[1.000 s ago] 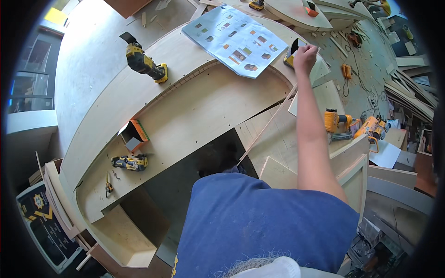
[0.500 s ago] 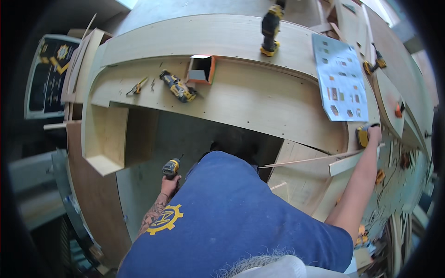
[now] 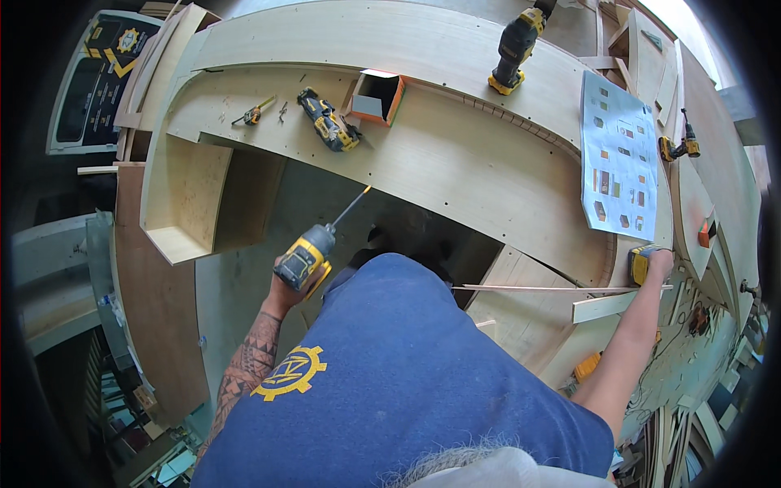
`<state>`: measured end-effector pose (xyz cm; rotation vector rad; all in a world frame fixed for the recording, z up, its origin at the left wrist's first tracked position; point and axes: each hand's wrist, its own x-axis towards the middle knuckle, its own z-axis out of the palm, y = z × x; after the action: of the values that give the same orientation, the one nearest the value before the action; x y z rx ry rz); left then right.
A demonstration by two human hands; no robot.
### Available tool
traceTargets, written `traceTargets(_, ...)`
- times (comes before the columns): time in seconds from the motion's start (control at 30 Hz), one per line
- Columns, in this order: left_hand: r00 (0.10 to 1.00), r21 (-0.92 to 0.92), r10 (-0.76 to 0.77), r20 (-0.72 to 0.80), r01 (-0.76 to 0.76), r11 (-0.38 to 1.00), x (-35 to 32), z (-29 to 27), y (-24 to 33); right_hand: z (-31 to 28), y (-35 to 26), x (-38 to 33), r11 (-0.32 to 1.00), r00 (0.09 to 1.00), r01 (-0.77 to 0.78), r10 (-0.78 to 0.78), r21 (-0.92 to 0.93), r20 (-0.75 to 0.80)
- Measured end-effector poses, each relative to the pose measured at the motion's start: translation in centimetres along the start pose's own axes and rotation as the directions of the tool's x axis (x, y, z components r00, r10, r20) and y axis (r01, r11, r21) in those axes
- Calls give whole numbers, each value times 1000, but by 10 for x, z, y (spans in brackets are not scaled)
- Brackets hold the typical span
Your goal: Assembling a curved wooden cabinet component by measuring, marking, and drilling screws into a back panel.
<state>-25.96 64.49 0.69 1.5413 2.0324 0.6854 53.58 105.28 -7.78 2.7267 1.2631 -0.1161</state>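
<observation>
Plywood curves around the person in a wide bench (image 3: 455, 163), pale and drilled with small holes. The left hand (image 3: 285, 286) is wrapped tight round the grip of a yellow driver (image 3: 307, 254), held up in front of the chest, its long bit (image 3: 351, 205) angled toward the bench's inner edge without quite touching it. The right hand (image 3: 657, 265) reaches far out to the side and closes over a small yellow block (image 3: 639, 263) sitting at the bench's end, just below a printed sheet (image 3: 618, 154); how firmly the fingers grip it I cannot tell. A thin wood strip (image 3: 553, 287) runs level under that arm. Further off on the bench lie a second driver (image 3: 328, 120) on its side, an orange box (image 3: 376, 96) beside it, a drill (image 3: 514, 50) standing upright, and a small hand tool (image 3: 254, 112) near the left end.
</observation>
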Motion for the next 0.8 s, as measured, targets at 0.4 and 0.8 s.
traceTargets(0.4, 965, -211, 245, -91, -259, 943, 165, 106, 73, -2, 19, -14, 999, 998, 54, -54, 2, -30)
traceTargets(0.8, 996, -443, 76, -56, -92, 892, 188, 141, 56, 19, 46, 6, 994, 970, 105, -102, 4, -221)
